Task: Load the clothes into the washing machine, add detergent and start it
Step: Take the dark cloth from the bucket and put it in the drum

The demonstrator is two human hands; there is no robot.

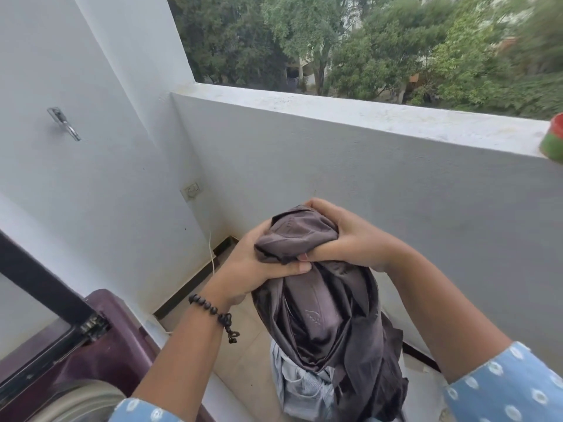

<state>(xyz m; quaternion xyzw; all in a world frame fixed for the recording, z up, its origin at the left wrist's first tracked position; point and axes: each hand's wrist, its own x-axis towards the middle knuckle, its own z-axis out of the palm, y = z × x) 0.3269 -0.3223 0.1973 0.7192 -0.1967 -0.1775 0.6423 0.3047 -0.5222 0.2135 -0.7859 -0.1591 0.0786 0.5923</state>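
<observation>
- Both hands are up in the middle of the view, bunching a dark brown satin garment (307, 306) between them.
- The left hand (259, 269) curls round the left side of the bundle, thumb lying across the fabric; a black bead bracelet (213, 312) sits on that wrist.
- The right hand (344, 236) clamps over the top right of the bundle, fingers dug into the folds.
- The garment's loose length hangs down from the grip, twisted, its tail trailing toward the floor.
- Under it, near and low, a pale grey-blue cloth (300, 388) shows, touching the hanging fabric and partly hidden by it.
- Blue patterned sleeves (505, 388) frame the bottom corners.
- Near left: the maroon washing machine (118, 345), lid (39, 303) raised, a slice of the drum rim (82, 397) visible at the bottom edge.
- The garment is to the right of the machine, apart from it, over the tiled floor (243, 354).
- Left wall: a metal tap (64, 123), a socket plate (190, 190) farther along, a white cable (211, 254) dropping to the corner.
- Far side: the white parapet wall (350, 117), a red-and-green object (553, 138) on its right end, trees (365, 44) beyond.
</observation>
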